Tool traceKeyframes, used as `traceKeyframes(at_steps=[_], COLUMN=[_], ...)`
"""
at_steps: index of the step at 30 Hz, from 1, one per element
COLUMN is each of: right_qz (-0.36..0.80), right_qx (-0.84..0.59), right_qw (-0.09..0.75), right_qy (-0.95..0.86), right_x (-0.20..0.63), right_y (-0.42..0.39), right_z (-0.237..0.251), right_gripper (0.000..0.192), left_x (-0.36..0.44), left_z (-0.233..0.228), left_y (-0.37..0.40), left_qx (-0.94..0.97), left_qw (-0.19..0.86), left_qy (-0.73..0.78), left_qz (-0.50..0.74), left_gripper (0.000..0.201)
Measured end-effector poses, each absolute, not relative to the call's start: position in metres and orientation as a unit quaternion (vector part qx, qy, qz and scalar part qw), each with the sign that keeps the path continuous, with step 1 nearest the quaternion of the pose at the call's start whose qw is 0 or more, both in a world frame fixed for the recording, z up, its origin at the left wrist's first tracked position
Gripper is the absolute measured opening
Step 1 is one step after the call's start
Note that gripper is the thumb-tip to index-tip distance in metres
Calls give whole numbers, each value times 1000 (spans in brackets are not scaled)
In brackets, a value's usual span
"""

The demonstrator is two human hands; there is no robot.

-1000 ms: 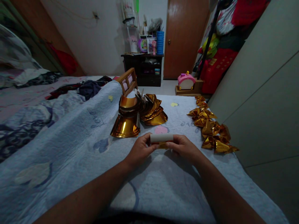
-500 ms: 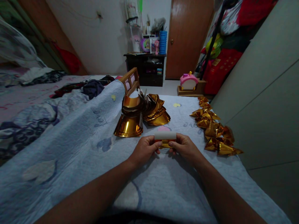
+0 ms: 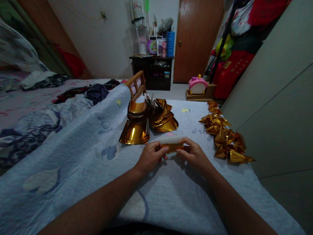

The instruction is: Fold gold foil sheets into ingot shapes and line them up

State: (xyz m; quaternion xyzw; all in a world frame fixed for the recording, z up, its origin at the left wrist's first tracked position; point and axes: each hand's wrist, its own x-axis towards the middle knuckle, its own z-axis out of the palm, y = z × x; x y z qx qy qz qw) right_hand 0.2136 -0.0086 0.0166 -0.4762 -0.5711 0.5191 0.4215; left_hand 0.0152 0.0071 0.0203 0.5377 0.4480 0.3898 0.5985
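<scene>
My left hand (image 3: 151, 156) and my right hand (image 3: 194, 154) together pinch a small rolled sheet of gold foil paper (image 3: 171, 143), white on its upper side and gold below, just above the blue quilt (image 3: 80, 153). Each hand grips one end of the roll. Beyond the hands lies a fanned stack of curved gold foil sheets (image 3: 146, 120). To the right, a row of several folded gold paper pieces (image 3: 223, 133) runs along the quilt's edge.
A wooden bed frame post (image 3: 136, 84) rises behind the stack. Piled bedding and clothes (image 3: 95, 91) lie to the left. A pale cabinet wall (image 3: 276, 98) stands close on the right. A dark shelf unit (image 3: 153, 70), a door and a pink toy (image 3: 197, 85) are at the back.
The roll has been turned in my fingers, showing more gold underside and less white. Both hands stay in nearly the same place on the quilt.
</scene>
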Motion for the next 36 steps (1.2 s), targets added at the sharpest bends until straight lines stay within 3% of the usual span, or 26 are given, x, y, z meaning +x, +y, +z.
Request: traceKeyframes(at_steps=[8, 13, 17, 27, 36], right_qz=[547, 516, 483, 447, 460], right_qx=[-443, -443, -448, -429, -393], right_qw=[442, 437, 432, 423, 447], right_qy=[-557, -588, -616, -662, -659], right_x=[213, 213, 213, 213, 218], right_y=[-6, -6, -6, -7, -5], right_z=[19, 19, 18, 16, 11], right_gripper=[19, 12, 3, 12, 8], left_x=[14, 10, 10, 15, 20], left_z=[13, 11, 7, 9, 13], left_y=[9, 13, 14, 10, 8], left_qx=[446, 425, 431, 437, 476], left_qw=[706, 741, 742, 724, 685], left_qy=[362, 347, 354, 374, 399], left_qz=[414, 388, 371, 380, 381], left_gripper=[64, 45, 50, 56, 45])
